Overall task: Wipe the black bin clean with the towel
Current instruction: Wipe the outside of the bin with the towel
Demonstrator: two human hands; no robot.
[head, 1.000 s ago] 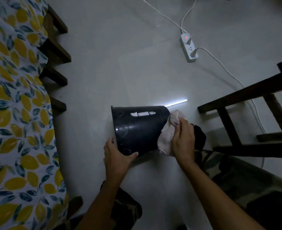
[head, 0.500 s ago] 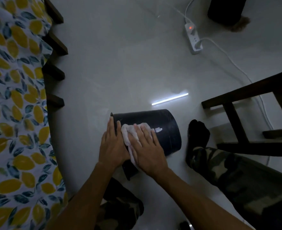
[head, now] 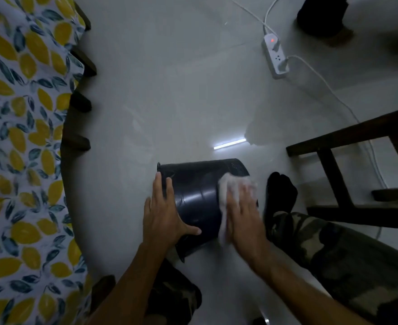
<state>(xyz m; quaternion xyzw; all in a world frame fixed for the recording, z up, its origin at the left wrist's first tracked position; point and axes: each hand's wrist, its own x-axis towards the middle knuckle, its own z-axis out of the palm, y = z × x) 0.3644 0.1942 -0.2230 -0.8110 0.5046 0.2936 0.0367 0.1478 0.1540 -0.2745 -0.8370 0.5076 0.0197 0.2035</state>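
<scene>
The black bin (head: pixel 197 195) lies on its side on the pale floor, rim to the left and base to the right. My left hand (head: pixel 164 214) rests flat on the rim end, thumb stretched across the wall, holding it steady. A white towel (head: pixel 226 184) is pressed against the wall near the base end by my right hand (head: pixel 242 216), whose fingers are spread flat over the cloth. Most of the towel is hidden under that hand.
A table with a lemon-print cloth (head: pixel 17 148) and dark wooden legs fills the left. A dark wooden chair frame (head: pixel 348 165) stands at the right. A white power strip (head: pixel 275 56) with cables lies at the back. My camouflage-trousered leg and black sock (head: pixel 280 195) lie beside the bin.
My right hand slid the towel from the rim side along the bin wall to the base end. The left hand stayed on the rim end, its thumb now spread across the wall.
</scene>
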